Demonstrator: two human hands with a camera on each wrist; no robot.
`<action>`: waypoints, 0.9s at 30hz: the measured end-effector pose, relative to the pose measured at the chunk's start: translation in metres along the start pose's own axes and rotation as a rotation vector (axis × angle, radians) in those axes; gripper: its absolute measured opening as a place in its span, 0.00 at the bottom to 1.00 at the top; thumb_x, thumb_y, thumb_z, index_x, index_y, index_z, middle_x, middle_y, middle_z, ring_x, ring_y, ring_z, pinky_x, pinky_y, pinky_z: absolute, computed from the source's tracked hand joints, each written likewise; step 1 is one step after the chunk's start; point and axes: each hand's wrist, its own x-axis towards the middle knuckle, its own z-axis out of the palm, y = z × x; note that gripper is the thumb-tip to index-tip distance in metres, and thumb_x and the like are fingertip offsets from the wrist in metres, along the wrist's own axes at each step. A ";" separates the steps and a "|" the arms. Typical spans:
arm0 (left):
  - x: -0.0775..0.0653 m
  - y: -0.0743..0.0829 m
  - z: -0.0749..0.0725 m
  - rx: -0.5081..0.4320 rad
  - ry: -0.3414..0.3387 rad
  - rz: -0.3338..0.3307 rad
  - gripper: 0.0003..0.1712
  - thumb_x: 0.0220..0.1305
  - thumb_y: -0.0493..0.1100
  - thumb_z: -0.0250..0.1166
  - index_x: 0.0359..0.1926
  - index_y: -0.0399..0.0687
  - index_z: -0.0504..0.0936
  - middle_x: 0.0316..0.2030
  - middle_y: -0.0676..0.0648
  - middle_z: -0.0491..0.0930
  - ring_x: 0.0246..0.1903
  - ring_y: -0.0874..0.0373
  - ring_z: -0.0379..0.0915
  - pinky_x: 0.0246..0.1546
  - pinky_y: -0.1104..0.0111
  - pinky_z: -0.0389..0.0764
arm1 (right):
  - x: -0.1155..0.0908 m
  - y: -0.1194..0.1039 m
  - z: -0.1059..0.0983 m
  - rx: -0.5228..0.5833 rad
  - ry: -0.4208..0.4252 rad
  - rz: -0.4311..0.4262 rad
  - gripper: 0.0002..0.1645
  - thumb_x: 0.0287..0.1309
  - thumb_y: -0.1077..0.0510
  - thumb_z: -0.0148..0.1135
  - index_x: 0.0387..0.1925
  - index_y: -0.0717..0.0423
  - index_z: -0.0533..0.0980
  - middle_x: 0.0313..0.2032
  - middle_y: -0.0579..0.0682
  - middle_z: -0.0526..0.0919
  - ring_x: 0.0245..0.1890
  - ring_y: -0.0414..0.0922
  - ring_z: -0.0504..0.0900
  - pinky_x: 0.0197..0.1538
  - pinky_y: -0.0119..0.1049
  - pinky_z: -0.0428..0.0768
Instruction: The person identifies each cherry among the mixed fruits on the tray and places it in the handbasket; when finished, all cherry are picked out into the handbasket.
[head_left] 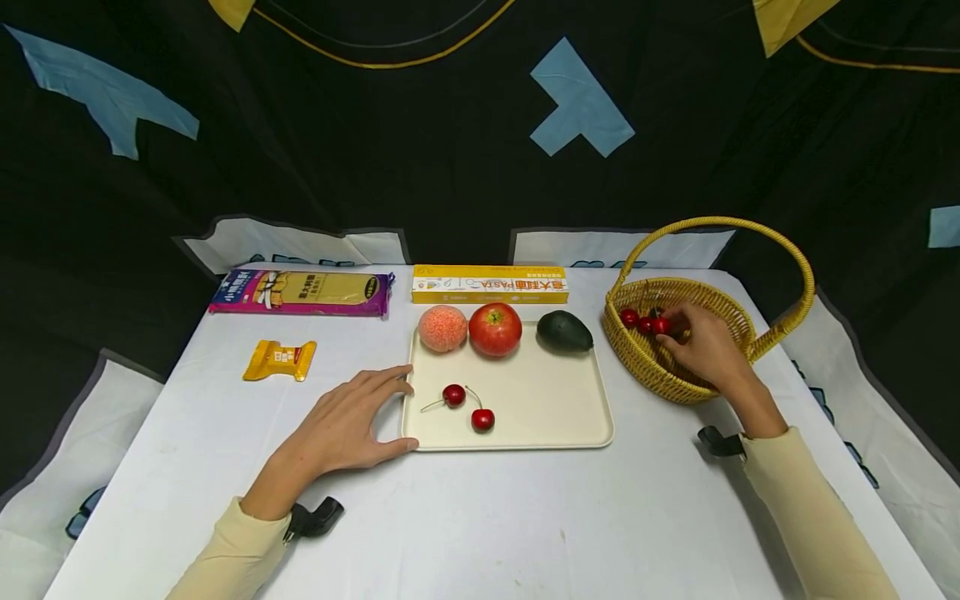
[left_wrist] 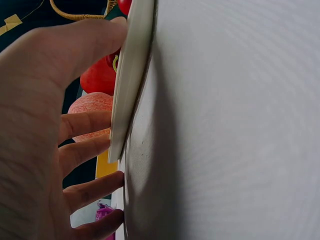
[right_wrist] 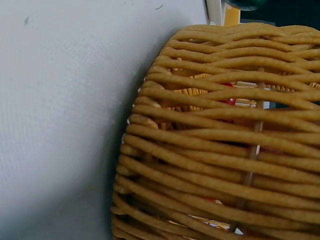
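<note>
My right hand (head_left: 705,346) reaches over the rim of the yellow wicker basket (head_left: 645,379) and pinches a red cherry (head_left: 661,326) between thumb and fingers. Two more cherries (head_left: 637,321) lie just left of it inside the basket. In the right wrist view the woven wall (right_wrist: 215,150) hides the hand. My left hand (head_left: 345,425) is spread at the left edge of the cream tray (head_left: 547,400), fingertips and thumb at its rim. On that tray lie two stemmed cherries (head_left: 483,420), a pinkish round fruit (head_left: 442,328), a red apple (head_left: 495,330) and an avocado (head_left: 564,332).
A yellow pasta box (head_left: 490,285) lies behind the tray. At the back left is a purple packet (head_left: 302,292), with a small golden wrapped snack (head_left: 280,360) in front of it. The basket's tall handle (head_left: 806,283) arches above the right side of the white table (head_left: 487,517).
</note>
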 end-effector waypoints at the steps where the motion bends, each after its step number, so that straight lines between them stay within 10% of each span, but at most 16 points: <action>1: 0.000 0.000 0.000 0.001 0.001 -0.001 0.41 0.59 0.74 0.72 0.66 0.59 0.81 0.80 0.51 0.66 0.72 0.47 0.69 0.62 0.39 0.78 | 0.000 0.000 0.000 0.000 -0.007 0.004 0.23 0.67 0.63 0.73 0.58 0.69 0.75 0.50 0.71 0.84 0.49 0.66 0.85 0.53 0.65 0.83; 27: -0.002 0.001 0.000 0.013 0.016 0.008 0.41 0.58 0.74 0.73 0.65 0.59 0.81 0.80 0.52 0.67 0.70 0.47 0.71 0.60 0.40 0.80 | 0.004 0.001 0.003 -0.108 -0.125 0.084 0.25 0.68 0.59 0.73 0.62 0.64 0.77 0.52 0.66 0.85 0.49 0.61 0.86 0.51 0.61 0.83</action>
